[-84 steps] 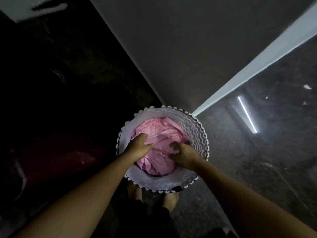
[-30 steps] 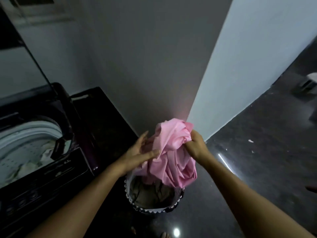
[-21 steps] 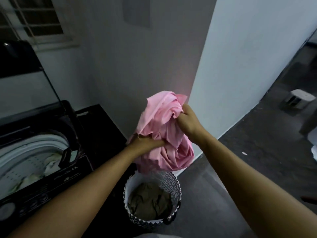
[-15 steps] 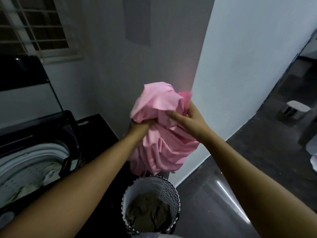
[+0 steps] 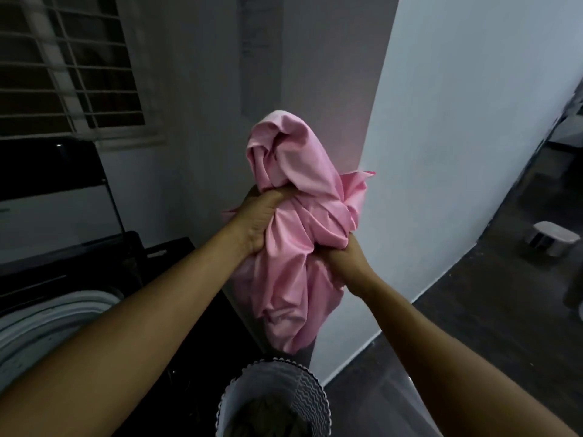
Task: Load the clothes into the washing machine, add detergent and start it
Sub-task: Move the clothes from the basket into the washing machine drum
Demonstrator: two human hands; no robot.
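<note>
Both hands are closed on a bunched pink garment point(image 5: 293, 279), held up in the air over the laundry basket point(image 5: 310, 402) and in front of the wall corner point(image 5: 394, 152). The left hand point(image 5: 258, 222) clenches a thick gather near the top of the bundle. The right hand point(image 5: 342, 257) clutches a fold lower down on the other side, fingers curled into the cloth. A loose tail hangs down almost to the basket's rim, and some darker clothes point(image 5: 268, 417) lie inside the basket. The washing machine point(image 5: 47, 320) stands to the person's left with its lid raised, the pale ring of the tub showing at the edge of the view. The step in hand looks like carrying this piece across to that opening. To do it well, the hanging tail should be gathered in first, so that it does not snag on the basket or drag over the machine's dark top. The bundle should then go across at a height that clears the tub's rim, and both hands should let go only once it is squarely over the opening. Dropped loosely rather than packed tight, it should tumble more freely in the wash.
</note>
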